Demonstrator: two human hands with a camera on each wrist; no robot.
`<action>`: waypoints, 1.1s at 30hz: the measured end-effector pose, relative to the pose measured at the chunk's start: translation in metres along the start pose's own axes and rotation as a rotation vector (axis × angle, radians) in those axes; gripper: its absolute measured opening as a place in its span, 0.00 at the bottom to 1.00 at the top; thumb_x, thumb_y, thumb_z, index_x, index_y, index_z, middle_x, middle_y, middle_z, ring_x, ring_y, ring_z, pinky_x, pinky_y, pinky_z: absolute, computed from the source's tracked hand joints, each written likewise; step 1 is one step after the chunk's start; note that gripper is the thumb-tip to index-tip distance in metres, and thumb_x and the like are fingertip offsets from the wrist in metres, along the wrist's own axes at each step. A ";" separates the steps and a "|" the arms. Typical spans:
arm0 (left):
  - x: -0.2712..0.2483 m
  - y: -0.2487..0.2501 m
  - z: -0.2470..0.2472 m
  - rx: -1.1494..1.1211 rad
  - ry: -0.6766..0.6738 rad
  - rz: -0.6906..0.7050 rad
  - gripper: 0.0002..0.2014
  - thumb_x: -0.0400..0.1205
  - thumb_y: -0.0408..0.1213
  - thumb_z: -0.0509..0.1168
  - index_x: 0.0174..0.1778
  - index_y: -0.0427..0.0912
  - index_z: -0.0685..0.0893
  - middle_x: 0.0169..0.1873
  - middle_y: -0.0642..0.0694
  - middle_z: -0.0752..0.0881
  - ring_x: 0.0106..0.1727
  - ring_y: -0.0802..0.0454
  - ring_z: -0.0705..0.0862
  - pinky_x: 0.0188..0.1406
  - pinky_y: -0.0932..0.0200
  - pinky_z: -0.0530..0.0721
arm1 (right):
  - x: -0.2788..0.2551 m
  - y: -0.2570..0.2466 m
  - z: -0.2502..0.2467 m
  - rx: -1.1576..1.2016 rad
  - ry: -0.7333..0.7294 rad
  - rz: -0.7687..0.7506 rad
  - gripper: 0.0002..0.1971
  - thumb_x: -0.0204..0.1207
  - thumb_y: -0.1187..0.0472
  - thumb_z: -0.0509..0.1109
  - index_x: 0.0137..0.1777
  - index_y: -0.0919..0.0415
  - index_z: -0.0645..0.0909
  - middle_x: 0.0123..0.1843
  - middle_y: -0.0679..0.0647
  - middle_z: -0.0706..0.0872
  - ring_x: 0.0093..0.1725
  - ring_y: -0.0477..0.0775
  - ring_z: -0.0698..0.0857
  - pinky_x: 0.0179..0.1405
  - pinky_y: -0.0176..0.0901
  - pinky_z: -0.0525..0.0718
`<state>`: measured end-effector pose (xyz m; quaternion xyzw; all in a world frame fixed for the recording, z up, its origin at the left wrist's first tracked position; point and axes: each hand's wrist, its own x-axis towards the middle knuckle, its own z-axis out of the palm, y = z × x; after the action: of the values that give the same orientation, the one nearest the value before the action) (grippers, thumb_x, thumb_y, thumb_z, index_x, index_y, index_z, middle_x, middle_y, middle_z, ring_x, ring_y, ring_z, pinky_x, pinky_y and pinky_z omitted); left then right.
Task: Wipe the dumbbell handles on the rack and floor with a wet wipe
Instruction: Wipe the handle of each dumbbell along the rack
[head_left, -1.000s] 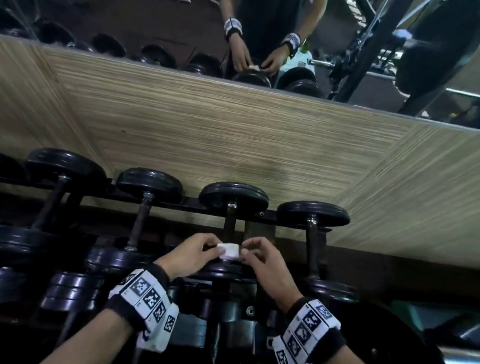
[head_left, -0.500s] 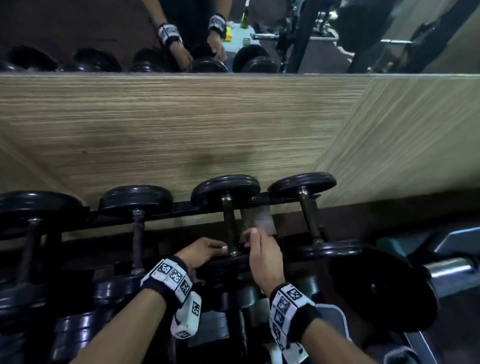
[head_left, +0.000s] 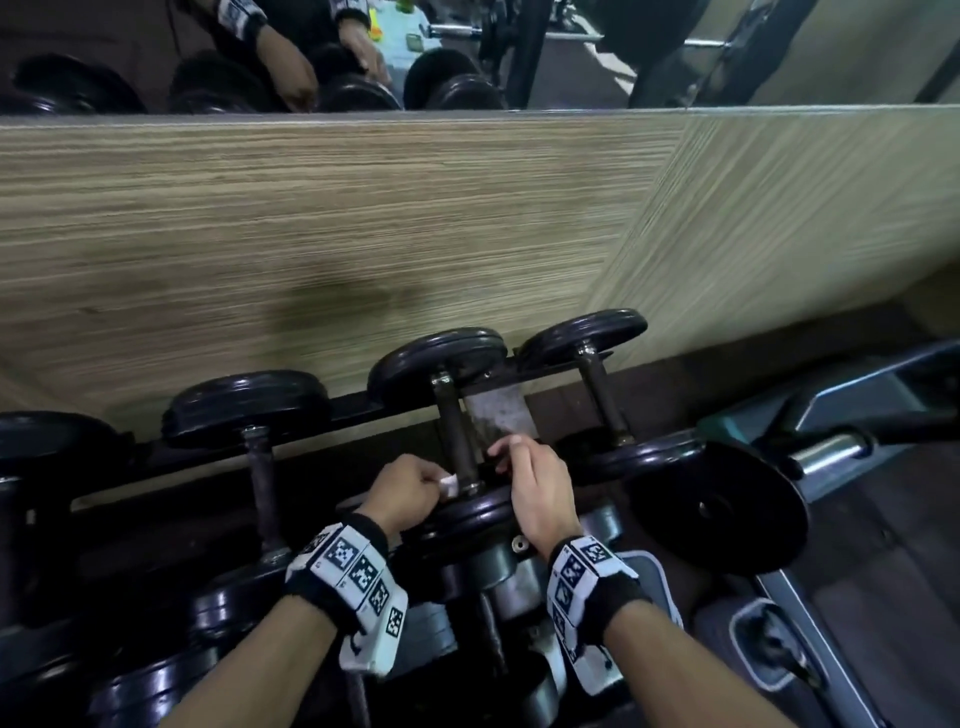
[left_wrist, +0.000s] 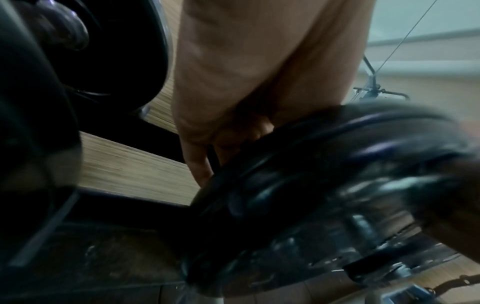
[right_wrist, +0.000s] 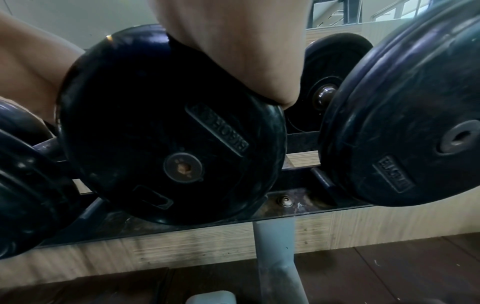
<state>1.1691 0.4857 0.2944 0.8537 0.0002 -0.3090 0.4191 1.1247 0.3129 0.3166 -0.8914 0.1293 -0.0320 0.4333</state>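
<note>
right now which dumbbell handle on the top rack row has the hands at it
The second handle from the right. The left hand pinches the white wipe against its near end and the right hand is on its other side. The other handles are untouched.

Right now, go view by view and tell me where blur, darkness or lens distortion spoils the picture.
Head view: wide-angle bending curves the wood panel; lighting is dim and the lower rack is murky. Left wrist view: strong motion blur smears the dumbbell plate, left hand soft. Right wrist view: sharpest, plate lettering visible but hard to read; right hand close, featureless.

Four racked dumbbells (head_left: 457, 415); two hands (head_left: 410, 493); one wipe (head_left: 448, 486).
</note>
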 end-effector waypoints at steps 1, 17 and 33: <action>0.001 0.004 -0.001 0.011 -0.010 -0.002 0.10 0.81 0.36 0.70 0.36 0.53 0.91 0.31 0.60 0.87 0.41 0.59 0.83 0.40 0.69 0.75 | 0.000 -0.001 0.000 0.005 0.001 0.004 0.29 0.78 0.43 0.44 0.44 0.51 0.87 0.37 0.45 0.88 0.45 0.49 0.86 0.51 0.46 0.79; -0.022 0.021 -0.004 -0.047 0.191 -0.053 0.08 0.80 0.35 0.69 0.39 0.46 0.93 0.33 0.51 0.89 0.39 0.56 0.85 0.37 0.63 0.75 | 0.000 -0.006 -0.008 0.024 -0.097 0.048 0.23 0.77 0.51 0.49 0.42 0.54 0.88 0.44 0.45 0.89 0.52 0.49 0.84 0.59 0.51 0.81; -0.056 0.039 -0.040 -0.349 0.304 0.258 0.02 0.80 0.35 0.74 0.46 0.41 0.90 0.41 0.50 0.93 0.45 0.59 0.90 0.50 0.67 0.85 | 0.044 -0.035 -0.035 0.321 -0.737 -0.017 0.06 0.84 0.59 0.71 0.55 0.60 0.83 0.43 0.49 0.89 0.42 0.42 0.86 0.42 0.32 0.80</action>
<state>1.1548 0.5031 0.3703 0.7981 0.0078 -0.1166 0.5911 1.1680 0.2955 0.3638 -0.7652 -0.0489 0.2665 0.5840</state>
